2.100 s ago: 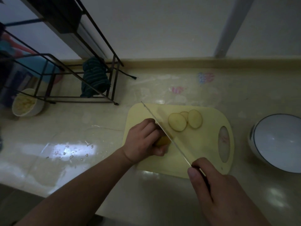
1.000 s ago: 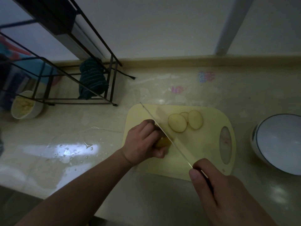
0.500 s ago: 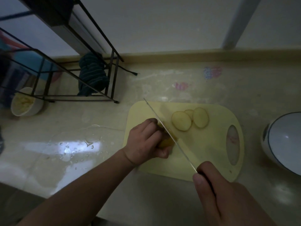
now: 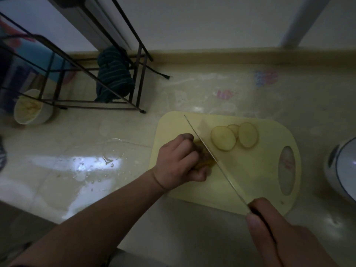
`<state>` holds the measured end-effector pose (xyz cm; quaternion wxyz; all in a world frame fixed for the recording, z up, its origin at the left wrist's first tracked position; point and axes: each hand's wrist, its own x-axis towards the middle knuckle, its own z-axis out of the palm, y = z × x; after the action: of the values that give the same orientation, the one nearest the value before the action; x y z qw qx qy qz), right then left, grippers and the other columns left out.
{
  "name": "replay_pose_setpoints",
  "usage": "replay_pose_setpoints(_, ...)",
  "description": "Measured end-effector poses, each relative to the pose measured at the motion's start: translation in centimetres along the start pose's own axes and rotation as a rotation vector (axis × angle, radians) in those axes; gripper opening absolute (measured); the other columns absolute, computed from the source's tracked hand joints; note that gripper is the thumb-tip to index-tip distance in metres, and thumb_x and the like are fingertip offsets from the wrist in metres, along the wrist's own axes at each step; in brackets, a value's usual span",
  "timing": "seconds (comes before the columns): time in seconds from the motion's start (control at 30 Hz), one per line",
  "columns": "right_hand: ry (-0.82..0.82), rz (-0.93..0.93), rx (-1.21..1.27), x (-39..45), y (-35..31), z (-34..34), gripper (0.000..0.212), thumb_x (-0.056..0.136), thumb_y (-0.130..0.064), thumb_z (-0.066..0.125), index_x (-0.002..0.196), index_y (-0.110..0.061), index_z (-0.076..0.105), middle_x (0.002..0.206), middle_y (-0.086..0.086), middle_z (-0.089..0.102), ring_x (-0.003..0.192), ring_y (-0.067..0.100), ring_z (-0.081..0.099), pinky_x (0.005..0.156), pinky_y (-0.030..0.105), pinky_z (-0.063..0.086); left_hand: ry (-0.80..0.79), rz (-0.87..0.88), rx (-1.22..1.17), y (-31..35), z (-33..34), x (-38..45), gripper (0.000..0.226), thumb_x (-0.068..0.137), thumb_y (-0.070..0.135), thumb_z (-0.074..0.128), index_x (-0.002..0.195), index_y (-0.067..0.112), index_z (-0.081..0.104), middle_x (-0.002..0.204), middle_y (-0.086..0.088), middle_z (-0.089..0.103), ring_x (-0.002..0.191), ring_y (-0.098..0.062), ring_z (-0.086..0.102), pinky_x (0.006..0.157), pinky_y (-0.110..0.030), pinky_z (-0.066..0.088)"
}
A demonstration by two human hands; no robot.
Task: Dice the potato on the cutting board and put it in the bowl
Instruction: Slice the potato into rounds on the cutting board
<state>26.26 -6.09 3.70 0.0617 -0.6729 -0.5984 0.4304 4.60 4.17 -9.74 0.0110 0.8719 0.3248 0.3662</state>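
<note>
Head view: a dim bench (image 4: 173, 93) seen from above, with a pale yellow board (image 4: 250, 180) in the middle.
Potato: the uncut piece (image 4: 207, 160) lies on the board, mostly covered by the left hand (image 4: 179, 164), whose fingers curl over it and pin it down.
Knife: the blade (image 4: 212, 157) runs diagonally across the board and sits against the exposed end of the potato; the right hand (image 4: 279, 237) is wrapped round the handle.
Slices: three rounds (image 4: 223, 140) lie overlapping on the far part of the board, just beyond the blade.
Bowl: the white bowl (image 4: 342, 170) stands on the bench well to the right of the board, cut by the frame edge; no potato shows in the part of it in view.
Step in hand: slicing, by my reading; dicing and the transfer are not yet done.
Doing it well: keep the left fingertips tucked back behind the knuckles, hold the blade upright for even rounds, and press straight down so the short piece does not roll.
Risk: the remaining piece looks small, so fingers sit close to the edge.
Other things: a wire rack (image 4: 96, 74) with a dark cloth (image 4: 113, 78), and a small filled bowl (image 4: 30, 108) at far left.
</note>
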Motion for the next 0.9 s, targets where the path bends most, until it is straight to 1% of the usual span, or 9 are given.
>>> replay_pose_setpoints(0.07, -0.048, -0.039, 0.053, 0.8, 0.0, 0.2, 0.067, 0.056, -0.092, -0.012, 0.091, -0.054, 0.03, 0.068, -0.033, 0.056, 0.057, -0.003, 0.055, 0.056, 0.018, 0.042, -0.003, 0.013, -0.006, -0.1, 0.0, 0.0, 0.027, 0.077, 0.024, 0.074, 0.081, 0.01, 0.052, 0.087, -0.005, 0.048, 0.085, -0.032, 0.061, 0.057, -0.037, 0.051)
replay_pose_setpoints(0.17, -0.081, -0.09, 0.134, 2.0, -0.2, 0.4, 0.048, 0.074, -0.075, 0.004, 0.092, -0.041, 0.034, 0.071, -0.027, 0.057, 0.065, 0.006, 0.056, 0.059, 0.024, 0.041, 0.001, 0.008, -0.017, -0.1, 0.0, 0.1, 0.024, 0.081, 0.027, 0.07, 0.084, 0.011, 0.052, 0.088, -0.003, 0.048, 0.083, -0.031, 0.061, 0.057, -0.036, 0.05)
replay_pose_setpoints(0.27, -0.073, -0.021, 0.091, 0.8, 0.3, 0.6, 0.066, 0.057, -0.092, -0.011, 0.092, -0.054, 0.031, 0.066, -0.033, 0.056, 0.055, -0.003, 0.054, 0.058, 0.016, 0.042, 0.017, -0.004, -0.039, 0.0, -0.1, 0.4, 0.023, 0.079, 0.027, 0.07, 0.085, 0.013, 0.052, 0.089, -0.002, 0.047, 0.083, -0.03, 0.059, 0.058, -0.034, 0.05)
replay_pose_setpoints(0.4, 0.005, 0.086, 0.089, -0.4, 1.8, 1.6, 0.061, 0.043, -0.098, -0.017, 0.082, -0.074, 0.023, 0.053, -0.029, 0.055, 0.044, -0.007, 0.051, 0.052, 0.008, 0.041, 0.034, -0.014, -0.057, 0.1, 0.1, 0.3, 0.021, 0.084, 0.028, 0.066, 0.084, 0.014, 0.051, 0.09, -0.002, 0.045, 0.084, -0.029, 0.057, 0.06, -0.032, 0.05)
replay_pose_setpoints(0.53, -0.034, -0.033, 0.124, 1.7, 2.4, 2.5, 0.068, 0.057, -0.093, -0.01, 0.091, -0.052, 0.031, 0.064, -0.011, 0.058, 0.056, 0.011, 0.051, 0.059, 0.027, 0.038, 0.016, -0.017, -0.052, 0.0, 0.3, 0.1, 0.021, 0.08, 0.026, 0.069, 0.086, 0.013, 0.054, 0.092, -0.003, 0.049, 0.085, -0.029, 0.057, 0.065, -0.029, 0.048)
replay_pose_setpoints(0.6, -0.042, -0.083, 0.138, 2.6, 2.2, 2.9, 0.053, 0.074, -0.082, 0.003, 0.092, -0.042, 0.032, 0.072, -0.023, 0.058, 0.059, 0.015, 0.052, 0.061, 0.033, 0.039, 0.007, -0.02, -0.052, -0.1, 0.2, 0.1, 0.023, 0.077, 0.026, 0.072, 0.089, 0.014, 0.056, 0.093, -0.002, 0.051, 0.086, -0.028, 0.057, 0.067, -0.029, 0.047)
replay_pose_setpoints(0.7, -0.059, -0.109, 0.144, 3.0, 2.0, 3.3, 0.041, 0.079, -0.067, 0.011, 0.091, -0.036, 0.034, 0.073, -0.03, 0.056, 0.058, 0.013, 0.051, 0.06, 0.033, 0.037, -0.008, -0.022, -0.049, -0.1, 0.0, 0.2, 0.025, 0.076, 0.027, 0.073, 0.089, 0.014, 0.056, 0.094, -0.002, 0.05, 0.086, -0.028, 0.057, 0.066, -0.03, 0.048)
replay_pose_setpoints(0.83, -0.077, -0.112, 0.31, 3.7, 3.8, 1.9, 0.042, 0.088, -0.068, 0.021, 0.086, -0.033, 0.045, 0.06, -0.002, 0.057, 0.047, 0.012, 0.051, 0.049, 0.03, 0.037, -0.023, -0.034, -0.038, 0.1, -0.2, 0.2, 0.025, 0.076, 0.026, 0.073, 0.088, 0.013, 0.054, 0.095, -0.002, 0.05, 0.086, -0.028, 0.057, 0.061, -0.034, 0.049)
replay_pose_setpoints(0.9, -0.119, 0.008, 0.517, 4.4, 4.4, 1.0, 0.049, 0.089, -0.071, 0.028, 0.073, -0.03, 0.048, 0.052, 0.003, 0.049, 0.037, 0.011, 0.04, 0.038, 0.025, 0.031, -0.021, -0.047, -0.038, 0.2, -0.2, 0.2, 0.025, 0.076, 0.025, 0.073, 0.089, 0.014, 0.055, 0.095, -0.003, 0.05, 0.086, -0.028, 0.057, 0.06, -0.035, 0.049)
